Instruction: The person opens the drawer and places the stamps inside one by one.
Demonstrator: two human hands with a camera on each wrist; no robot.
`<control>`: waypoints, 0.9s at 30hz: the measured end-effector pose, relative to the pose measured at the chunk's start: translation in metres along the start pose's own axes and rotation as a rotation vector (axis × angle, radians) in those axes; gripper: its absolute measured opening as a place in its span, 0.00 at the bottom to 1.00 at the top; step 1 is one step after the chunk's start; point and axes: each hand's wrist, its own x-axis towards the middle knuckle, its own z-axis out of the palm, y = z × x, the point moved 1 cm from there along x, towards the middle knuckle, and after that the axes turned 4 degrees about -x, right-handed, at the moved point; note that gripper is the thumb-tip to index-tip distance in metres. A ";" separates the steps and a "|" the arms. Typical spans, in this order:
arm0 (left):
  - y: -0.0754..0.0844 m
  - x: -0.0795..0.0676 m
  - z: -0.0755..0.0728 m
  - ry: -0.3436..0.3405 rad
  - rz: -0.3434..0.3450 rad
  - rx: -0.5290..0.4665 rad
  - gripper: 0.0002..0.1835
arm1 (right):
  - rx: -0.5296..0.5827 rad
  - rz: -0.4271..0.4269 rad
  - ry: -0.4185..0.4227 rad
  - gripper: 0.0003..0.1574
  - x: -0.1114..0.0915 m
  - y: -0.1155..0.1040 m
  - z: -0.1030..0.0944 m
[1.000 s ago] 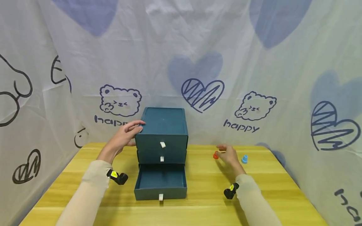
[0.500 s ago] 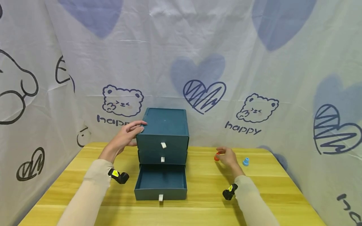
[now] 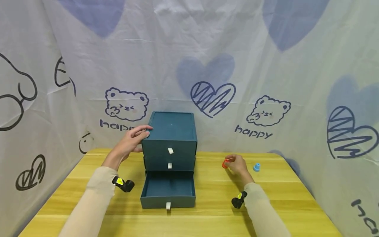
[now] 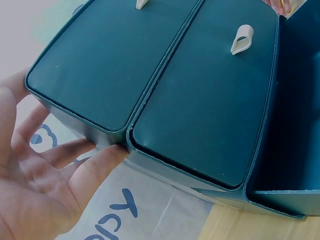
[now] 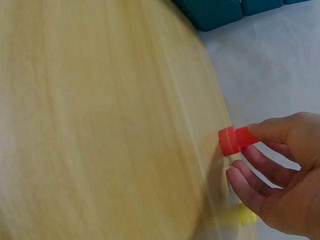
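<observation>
In the right wrist view, a small red stepped plastic piece [image 5: 230, 141] has a wide ring end and a narrower neck. My right hand [image 3: 238, 164] pinches its neck between thumb and fingers, close over the table. A dark teal drawer cabinet [image 3: 169, 154] stands at the middle of the table. Its bottom drawer [image 3: 168, 202] is pulled out, with nothing showing inside. My left hand [image 3: 128, 144] rests on the cabinet's upper left edge, and in the left wrist view its fingers [image 4: 100, 165] lie spread against the cabinet's side.
A light blue stepped piece [image 3: 256, 167] stands right of my right hand. Under that hand, partly hidden, is a yellow piece [image 5: 246, 214]. White pull tabs [image 3: 170, 150] mark the drawers. A printed cloth [image 3: 213, 131] hangs right behind the wooden table [image 3: 225, 204].
My right hand has shifted slightly left with the red piece, which now shows more beyond the fingertips. The left hand and the cabinet stay in place.
</observation>
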 end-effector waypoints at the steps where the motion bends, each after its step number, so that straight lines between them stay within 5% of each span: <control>1: 0.000 0.000 0.000 -0.001 0.000 -0.001 0.29 | 0.006 0.005 -0.001 0.14 0.000 0.000 0.000; 10: -0.001 -0.005 -0.003 0.011 -0.011 0.010 0.29 | 0.028 0.003 -0.044 0.13 0.000 -0.003 0.001; 27: 0.000 -0.002 -0.003 0.013 -0.010 0.005 0.29 | 0.276 -0.023 -0.217 0.16 -0.014 -0.019 -0.008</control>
